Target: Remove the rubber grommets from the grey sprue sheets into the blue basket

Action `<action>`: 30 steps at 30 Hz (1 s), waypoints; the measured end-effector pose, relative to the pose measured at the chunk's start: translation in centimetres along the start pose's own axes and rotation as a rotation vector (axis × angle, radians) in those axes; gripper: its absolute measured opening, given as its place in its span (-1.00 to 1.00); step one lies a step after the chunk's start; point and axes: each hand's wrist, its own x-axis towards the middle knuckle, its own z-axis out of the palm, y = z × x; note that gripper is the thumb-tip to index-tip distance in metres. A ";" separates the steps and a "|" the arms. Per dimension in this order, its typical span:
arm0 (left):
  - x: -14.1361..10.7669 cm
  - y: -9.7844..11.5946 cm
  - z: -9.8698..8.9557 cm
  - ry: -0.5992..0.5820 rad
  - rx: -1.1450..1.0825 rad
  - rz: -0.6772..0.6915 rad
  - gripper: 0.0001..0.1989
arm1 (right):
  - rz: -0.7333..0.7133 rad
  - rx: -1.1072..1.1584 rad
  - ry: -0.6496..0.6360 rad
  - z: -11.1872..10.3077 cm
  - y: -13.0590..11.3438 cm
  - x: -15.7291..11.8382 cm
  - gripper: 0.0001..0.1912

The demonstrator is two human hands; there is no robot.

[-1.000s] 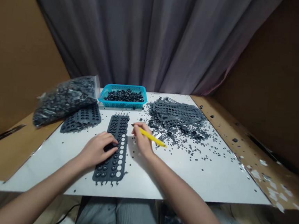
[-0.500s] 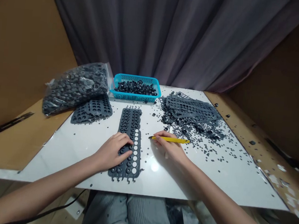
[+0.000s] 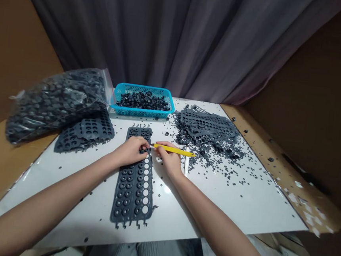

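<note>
A dark grey rubber sheet (image 3: 134, 180) with rows of round ring-shaped pieces lies lengthwise on the white table. Down its right column run several open holes that show the white tabletop. My left hand (image 3: 132, 151) rests on the upper part of the sheet, thumb and index finger pinched in at a ring piece near the right column. A slim yellow pen-shaped tool (image 3: 174, 149) with a dark tip is gripped in my right hand (image 3: 170, 162). Its tip points left and meets the sheet's right edge by my left fingertips; exact contact there is too small to tell.
A blue basket (image 3: 142, 112) of small black pieces stands at the back. On the left, a clear bag (image 3: 59, 98) full of black pieces leans over more sheets (image 3: 83, 132). Punched-out sheets (image 3: 208, 125) lie piled at right, among many scattered black bits (image 3: 229, 165).
My right hand has brought the yellow tool left to the sheet's edge. My left hand has slid up the sheet, its fingers now closed in. The view has shifted somewhat.
</note>
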 end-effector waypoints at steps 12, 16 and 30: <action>0.0 -0.1 0.3 0.007 -0.017 -0.034 -0.83 | -0.032 -0.193 0.034 -0.1 -0.4 -0.8 -0.84; 0.0 -0.1 0.2 0.006 -0.013 -0.020 -0.84 | -0.041 -0.215 0.004 -0.1 -0.6 -0.6 -0.83; 0.0 1.4 -0.1 -0.062 0.366 0.064 -0.86 | -0.171 -0.373 -0.081 0.4 -0.8 0.5 -0.80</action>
